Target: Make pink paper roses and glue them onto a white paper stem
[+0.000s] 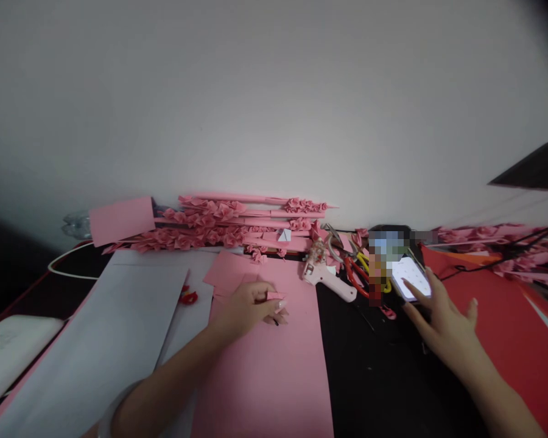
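- L hand (249, 304) pinched sm. pink paper (275, 296) above pink sheet (274, 377).
- R hand (452, 328), fingers wide, was nearer phone (413, 277); fingertip over it, contact unclear.
- Phone's long axis ran approx. fwd.

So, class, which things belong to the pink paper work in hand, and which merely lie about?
Seemingly in the work: small pink paper piece; large flat pink paper sheet; pink folded-paper flowers.

Seemingly apart: rounded white slab; clear plastic bottle; lit rectangular phone under right hand.
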A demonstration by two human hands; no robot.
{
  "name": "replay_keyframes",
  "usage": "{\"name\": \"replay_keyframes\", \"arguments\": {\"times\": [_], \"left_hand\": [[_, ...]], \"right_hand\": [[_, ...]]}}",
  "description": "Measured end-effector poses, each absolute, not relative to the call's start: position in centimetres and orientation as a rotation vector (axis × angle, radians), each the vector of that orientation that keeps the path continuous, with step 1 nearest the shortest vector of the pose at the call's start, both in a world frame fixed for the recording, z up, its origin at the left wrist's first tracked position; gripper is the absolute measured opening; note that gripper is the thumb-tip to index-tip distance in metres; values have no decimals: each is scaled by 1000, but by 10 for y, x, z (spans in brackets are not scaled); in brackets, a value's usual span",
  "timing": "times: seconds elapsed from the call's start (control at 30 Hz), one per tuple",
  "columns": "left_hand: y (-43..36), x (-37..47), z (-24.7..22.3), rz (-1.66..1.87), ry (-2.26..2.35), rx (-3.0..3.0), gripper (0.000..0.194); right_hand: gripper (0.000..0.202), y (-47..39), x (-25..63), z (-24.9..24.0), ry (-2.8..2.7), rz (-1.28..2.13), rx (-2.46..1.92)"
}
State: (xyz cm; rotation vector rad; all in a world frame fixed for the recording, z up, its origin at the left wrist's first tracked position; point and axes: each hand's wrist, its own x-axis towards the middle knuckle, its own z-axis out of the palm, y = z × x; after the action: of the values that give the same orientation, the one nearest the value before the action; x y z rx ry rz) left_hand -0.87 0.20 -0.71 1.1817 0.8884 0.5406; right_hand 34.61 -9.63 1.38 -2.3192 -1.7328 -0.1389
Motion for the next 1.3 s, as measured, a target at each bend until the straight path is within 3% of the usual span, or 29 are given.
{"name": "replay_keyframes", "arguments": {"times": [0.23, 0.5, 0.7, 0.93, 1.3], "left_hand": [[2, -9, -8, 557, 894, 1177, 24], [1, -8, -6, 573, 942, 1159, 21], [4, -9, -2, 699, 1010, 1202, 17], [4, -9, 1, 728, 1084, 1206, 11], [4, -7, -3, 661, 1057, 1211, 18]], "right_hand": [[59, -91, 313, 33, -1671, -204, -2106], [40, -63, 207, 40, -2015, 209, -1529], [26, -40, 147, 24, -2103, 208, -1409], [24, -30, 146, 4, -2057, 294, -1285], [24, -29, 152, 1, -1922, 491, -1252]]}}
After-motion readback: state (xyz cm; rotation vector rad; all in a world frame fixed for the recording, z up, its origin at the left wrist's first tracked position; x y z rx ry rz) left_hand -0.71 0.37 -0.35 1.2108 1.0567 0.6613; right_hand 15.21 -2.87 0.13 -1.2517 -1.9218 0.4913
